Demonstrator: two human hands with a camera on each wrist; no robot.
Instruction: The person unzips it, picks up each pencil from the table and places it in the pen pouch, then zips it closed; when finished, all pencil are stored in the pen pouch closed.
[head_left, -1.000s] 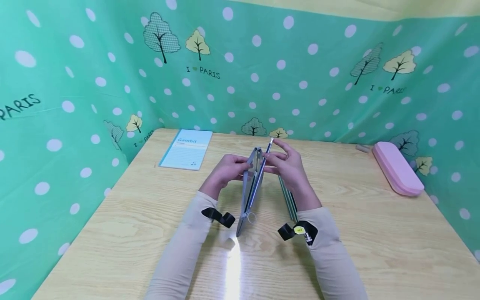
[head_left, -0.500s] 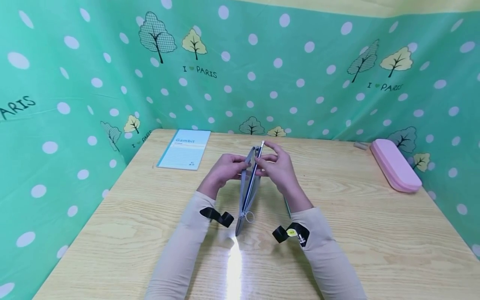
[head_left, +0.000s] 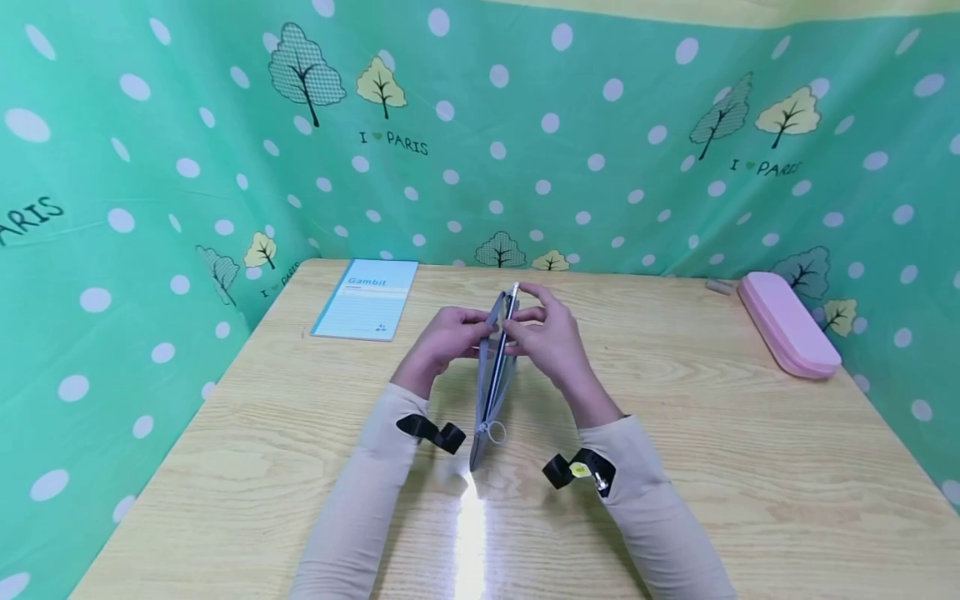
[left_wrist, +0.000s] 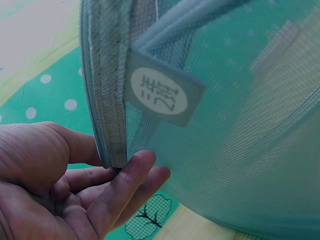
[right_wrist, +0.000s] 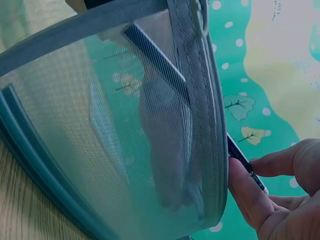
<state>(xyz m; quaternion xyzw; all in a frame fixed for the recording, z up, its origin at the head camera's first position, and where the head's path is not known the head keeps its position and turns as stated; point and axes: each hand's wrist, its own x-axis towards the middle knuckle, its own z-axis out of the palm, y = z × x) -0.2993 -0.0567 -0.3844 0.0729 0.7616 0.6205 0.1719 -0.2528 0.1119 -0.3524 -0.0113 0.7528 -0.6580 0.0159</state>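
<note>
A grey mesh zip pouch [head_left: 481, 400] stands on edge between the hands, its zipper side undone. My left hand [head_left: 452, 337] pinches the pouch's zipped rim between thumb and fingers; a label [left_wrist: 160, 90] shows just above it in the left wrist view. My right hand [head_left: 549, 337] pinches a dark pencil [right_wrist: 240, 155] near its white-tipped end. Most of the pencil's length lies inside the pouch, seen through the mesh in the right wrist view. A dark teal band [right_wrist: 30, 145] runs along the pouch's lower side there; I cannot tell whether it is trim or pencils.
A blue-and-white notepad [head_left: 366, 300] lies at the back left of the wooden table [head_left: 247, 475]. A pink pencil case [head_left: 789, 325] lies at the far right, beside a small grey block [head_left: 719, 287]. A green dotted cloth [head_left: 600, 100] hangs behind.
My right hand has moved left and brought the pencil deeper into the pouch. The green pencils that lay right of the pouch are out of sight in the head view now. My left hand keeps its hold.
</note>
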